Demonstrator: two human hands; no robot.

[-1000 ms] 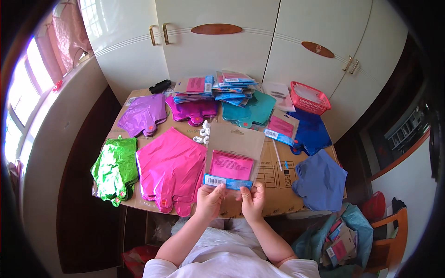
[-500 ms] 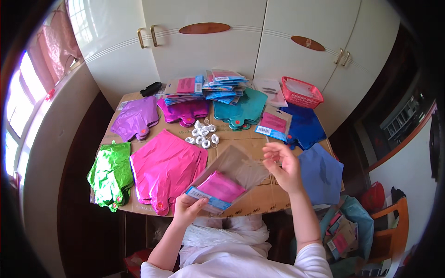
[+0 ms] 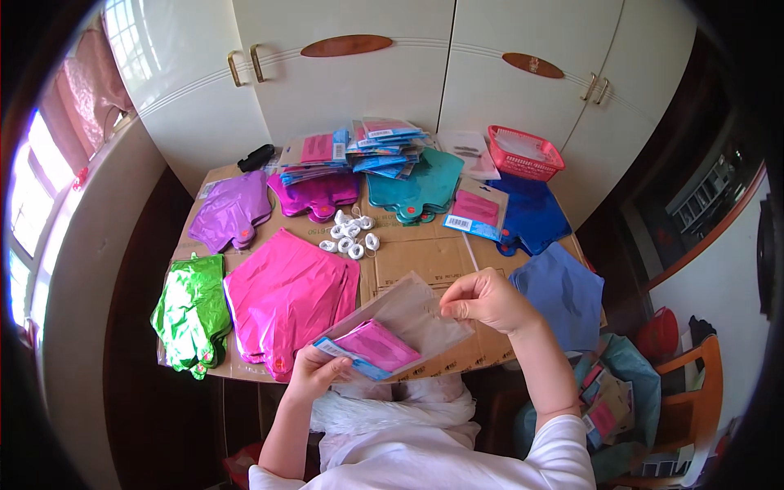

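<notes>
My left hand [image 3: 317,371] grips the lower end of a clear plastic bag [image 3: 420,304], thumb on top. Inside the bag show a folded pink foil sheet [image 3: 377,346] and a blue-and-white card strip near my left fingers. At the bag's far right end my right hand [image 3: 488,300] is closed, thumb and fingertips pinched on the clear film. Left of the bag lies a large stack of pink foil balloons [image 3: 290,302], flat on the cardboard [image 3: 408,253]. Behind it are several small white ribbon coils [image 3: 351,234].
Flat foil balloons lie in green [image 3: 192,306], lilac [image 3: 231,211], teal [image 3: 415,184], dark blue [image 3: 535,214] and pale blue [image 3: 563,298] stacks. Filled packets [image 3: 384,147] are piled at the back, beside a red basket [image 3: 524,153]. A chair [image 3: 694,408] holds a bag of packets on the right.
My right hand has come down and left from above the bag's end, and its fingers have closed on the film. The view has shifted slightly.
</notes>
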